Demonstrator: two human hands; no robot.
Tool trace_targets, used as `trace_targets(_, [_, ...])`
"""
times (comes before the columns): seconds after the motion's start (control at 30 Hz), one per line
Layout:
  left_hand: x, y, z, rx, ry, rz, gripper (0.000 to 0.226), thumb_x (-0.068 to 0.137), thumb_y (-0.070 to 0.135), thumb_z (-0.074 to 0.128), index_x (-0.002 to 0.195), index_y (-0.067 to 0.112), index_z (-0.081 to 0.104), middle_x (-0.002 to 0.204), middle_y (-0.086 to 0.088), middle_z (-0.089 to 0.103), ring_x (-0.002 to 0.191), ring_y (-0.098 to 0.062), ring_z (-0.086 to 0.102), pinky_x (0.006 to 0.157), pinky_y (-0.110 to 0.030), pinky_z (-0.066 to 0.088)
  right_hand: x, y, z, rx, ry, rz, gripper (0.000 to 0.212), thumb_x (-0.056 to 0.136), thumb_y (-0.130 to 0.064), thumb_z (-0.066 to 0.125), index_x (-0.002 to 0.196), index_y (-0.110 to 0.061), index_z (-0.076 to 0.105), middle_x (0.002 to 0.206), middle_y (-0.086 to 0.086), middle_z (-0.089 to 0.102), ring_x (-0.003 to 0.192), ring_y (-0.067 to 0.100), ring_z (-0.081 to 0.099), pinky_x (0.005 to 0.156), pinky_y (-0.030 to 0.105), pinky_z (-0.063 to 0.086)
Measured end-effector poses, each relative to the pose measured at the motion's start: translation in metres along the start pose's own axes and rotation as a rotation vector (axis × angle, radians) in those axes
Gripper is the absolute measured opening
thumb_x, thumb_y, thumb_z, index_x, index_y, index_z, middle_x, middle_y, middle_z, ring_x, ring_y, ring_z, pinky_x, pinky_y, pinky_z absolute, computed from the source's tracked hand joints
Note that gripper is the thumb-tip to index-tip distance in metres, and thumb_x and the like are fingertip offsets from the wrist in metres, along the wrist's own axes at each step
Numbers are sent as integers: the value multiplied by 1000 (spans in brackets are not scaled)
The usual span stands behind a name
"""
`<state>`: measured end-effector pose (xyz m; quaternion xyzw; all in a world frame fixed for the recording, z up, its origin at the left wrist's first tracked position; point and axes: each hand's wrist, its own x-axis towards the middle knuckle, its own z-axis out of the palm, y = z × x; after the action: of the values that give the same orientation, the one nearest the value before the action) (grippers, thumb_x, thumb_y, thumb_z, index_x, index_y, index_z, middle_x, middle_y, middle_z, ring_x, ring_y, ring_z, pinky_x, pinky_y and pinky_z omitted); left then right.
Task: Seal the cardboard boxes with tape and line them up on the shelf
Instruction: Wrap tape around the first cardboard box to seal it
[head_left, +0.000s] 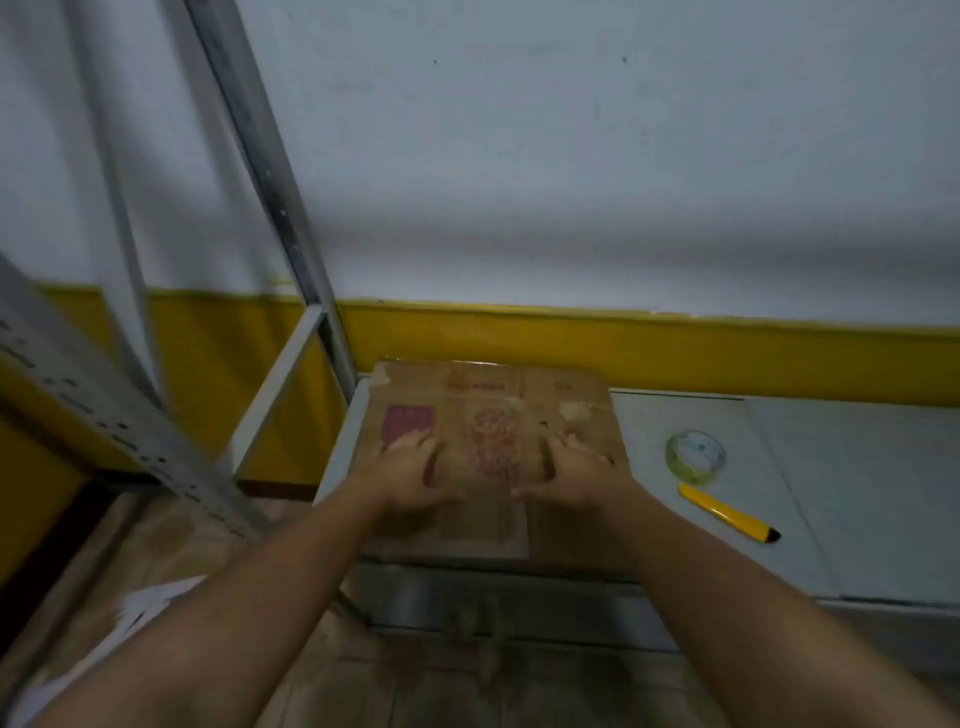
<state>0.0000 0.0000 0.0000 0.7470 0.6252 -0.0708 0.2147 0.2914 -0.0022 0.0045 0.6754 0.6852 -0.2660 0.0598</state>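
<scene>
Head camera: I see the left hand (410, 470) and right hand (574, 470), fingers spread, pressing flat on the brown printed cardboard box (493, 400). It lies on the pale grey counter (857, 493), near a clear tape roll (695, 457) and a yellow pen-shaped tool (727, 514).

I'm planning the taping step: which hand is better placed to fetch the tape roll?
The right hand. It rests flat on the brown cardboard box, on the side nearest the clear tape roll lying on the white table; the left hand would have to cross over.
</scene>
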Motion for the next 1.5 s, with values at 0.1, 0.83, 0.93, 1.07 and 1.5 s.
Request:
trace_targets(0.1, [-20,2,14,29,-94,80,125,68,96,61,167,37,12,177,1,1,161,-27,6,129,-57,9,-11,15,18,-65,-49,-100,146,50,-96,63,164,-30,2,173,2,1,158,30,8,125,56,20])
trace_targets(0.83, [-86,40,0,69,51,77,51,108,56,43,153,33,54,148,5,62,129,-21,60,99,-33,49,-56,54,9,19,182,-454,38,108,-44,40,106,-22,70,90,0,71,77,17,64,73,39,55])
trace_targets(0.93, [-89,42,-8,111,173,110,44,110,53,40,147,37,57,140,6,67,121,-20,64,92,-35,52,-57,51,-2,76,338,-489,36,109,-37,43,104,-18,72,91,2,73,79,20,67,72,36,52])
trace_targets(1.07, [-89,42,-20,180,266,115,53,106,60,44,154,38,46,149,9,59,131,-17,58,98,-35,52,-55,40,-32,139,511,-481,33,109,-31,46,100,-14,72,82,8,73,72,28,68,61,37,45])
trace_targets(1.5, [-60,20,-83,346,669,88,47,103,64,37,146,52,53,137,25,66,119,-4,67,59,-23,52,-71,-21,-93,63,739,-381,31,108,-34,47,112,-18,73,82,0,73,72,20,67,61,30,38])
